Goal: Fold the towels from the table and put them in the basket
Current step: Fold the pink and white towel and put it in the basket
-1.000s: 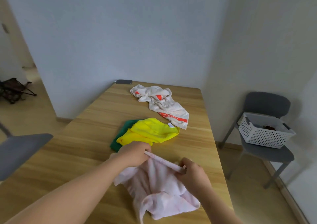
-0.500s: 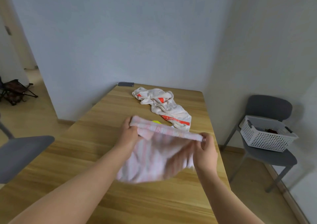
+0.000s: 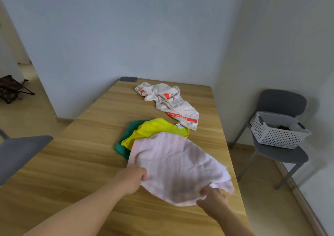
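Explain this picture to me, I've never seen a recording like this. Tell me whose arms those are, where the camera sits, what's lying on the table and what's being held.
No machine here: a person works with bare hands, and the camera is worn on their head, looking forward and down, so the arms reach in from the bottom. The left hand and the right hand each grip the near edge of a pink striped towel, spread over the wooden table. Its far end overlaps a yellow towel, which lies on a green towel. Further back lies a crumpled white towel with orange print. To the right, off the table, a white basket stands on a grey chair; the folded towels go there.
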The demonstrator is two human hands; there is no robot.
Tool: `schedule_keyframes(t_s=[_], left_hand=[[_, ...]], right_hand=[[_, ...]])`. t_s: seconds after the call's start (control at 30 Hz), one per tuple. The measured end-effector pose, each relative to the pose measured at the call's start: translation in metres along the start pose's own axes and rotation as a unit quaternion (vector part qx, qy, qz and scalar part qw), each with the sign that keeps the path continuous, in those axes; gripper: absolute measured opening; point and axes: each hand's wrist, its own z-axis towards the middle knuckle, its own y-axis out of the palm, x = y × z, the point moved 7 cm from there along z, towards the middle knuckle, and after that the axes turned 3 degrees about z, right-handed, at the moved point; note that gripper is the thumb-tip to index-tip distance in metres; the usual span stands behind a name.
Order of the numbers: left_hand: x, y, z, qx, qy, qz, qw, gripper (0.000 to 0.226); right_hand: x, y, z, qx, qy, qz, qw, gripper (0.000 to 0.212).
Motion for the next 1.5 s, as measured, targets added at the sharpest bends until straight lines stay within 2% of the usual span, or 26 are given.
schedule_keyframes(t_s=[0.07,0.17,0.3,0.37,0.4,0.5,0.57,0.63,0.7,0.77,0.83,0.93,1.07,1.1,1.2,1.33,1.4,1.43,1.5], left_hand=[[0.007,0.015,-0.001,-0.060,0.022,0.005,0.998,0.028],[0.020,0.026,-0.004,-0.129,0.052,-0.057,0.989,0.029],[0.026,0.033,-0.005,-0.167,0.047,-0.143,0.974,0.023],[0.029,0.032,-0.004,-0.144,0.046,-0.174,0.973,0.015],[0.031,0.030,-0.002,-0.120,0.044,-0.191,0.973,0.017],[0.032,0.019,0.001,-0.043,0.019,-0.227,0.973,0.015],[0.031,0.015,0.003,-0.018,0.001,-0.259,0.966,0.021],[0.034,0.011,0.006,-0.006,0.009,-0.275,0.961,0.025],[0.042,0.005,0.008,0.015,0.037,-0.278,0.960,0.030],[0.053,-0.001,0.010,0.022,0.056,-0.312,0.948,0.031],[0.060,-0.009,0.010,0.024,0.060,-0.352,0.934,0.034],[0.054,-0.017,0.007,0.031,0.044,-0.396,0.916,0.045],[0.053,-0.009,0.001,-0.015,0.057,-0.255,0.965,0.076],[0.055,-0.005,0.001,-0.016,0.057,-0.237,0.970,0.073],[0.054,-0.015,0.001,0.066,0.039,-0.254,0.964,0.018],[0.044,-0.040,0.001,0.171,-0.018,-0.346,0.922,0.017],[0.049,-0.051,0.000,0.190,0.005,-0.381,0.905,0.021],[0.054,-0.054,0.000,0.184,0.026,-0.390,0.902,0.022],[0.066,-0.057,-0.002,0.169,0.061,-0.394,0.901,0.025]], right_hand=[[0.004,0.006,-0.002,-0.005,-0.007,-0.004,1.000,0.045],[-0.002,0.007,-0.002,0.003,-0.030,-0.009,0.999,0.039],[-0.007,0.018,-0.007,-0.043,-0.032,-0.014,0.998,0.035],[-0.010,0.022,-0.010,-0.051,-0.033,-0.026,0.998,0.035],[-0.012,0.022,-0.012,-0.044,-0.034,-0.036,0.998,0.034],[-0.023,0.017,-0.016,0.007,-0.048,-0.086,0.995,0.039],[-0.036,0.013,-0.018,0.038,-0.075,-0.087,0.993,0.043],[-0.051,0.013,-0.020,0.024,-0.103,-0.041,0.994,0.048],[-0.066,0.022,-0.021,-0.027,-0.126,0.006,0.992,0.053],[-0.079,0.028,-0.021,-0.049,-0.145,0.044,0.987,0.041],[-0.084,0.022,-0.018,-0.040,-0.120,0.123,0.984,0.026],[-0.078,0.006,-0.015,-0.029,-0.055,0.272,0.960,0.024],[-0.066,-0.009,-0.014,0.000,-0.018,0.350,0.937,0.023],[-0.066,-0.010,-0.015,-0.003,-0.019,0.360,0.933,0.022],[-0.068,-0.011,-0.018,-0.018,-0.028,0.379,0.925,0.021],[-0.072,-0.012,-0.022,-0.009,-0.066,0.304,0.950,0.025],[-0.082,-0.016,-0.028,0.001,-0.095,0.281,0.955,0.008],[-0.086,-0.017,-0.029,0.003,-0.106,0.266,0.958,0.012],[-0.098,-0.018,-0.033,0.007,-0.140,0.219,0.966,0.038]])
